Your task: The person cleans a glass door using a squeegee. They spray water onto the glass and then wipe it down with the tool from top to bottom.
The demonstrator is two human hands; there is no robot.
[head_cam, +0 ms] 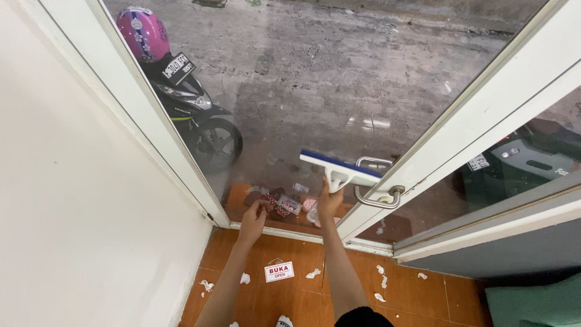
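My right hand (330,203) grips the white handle of a squeegee (340,170) with a blue blade, pressed flat against the glass door pane (315,79) just left of the metal door handle (378,192). My left hand (253,219) is lower and to the left, fingers pinched together against the bottom of the same pane; whether it holds anything I cannot tell. Reflections of both hands and some stickers show low in the glass.
White door frames (460,130) edge the pane. Outside stand a motorbike (203,124) with a pink helmet (142,30) and another scooter (520,160) at right. On the orange tiled floor (411,297) lie torn paper scraps (313,274) and a small red-and-white sign (279,271). A white wall (66,212) is left.
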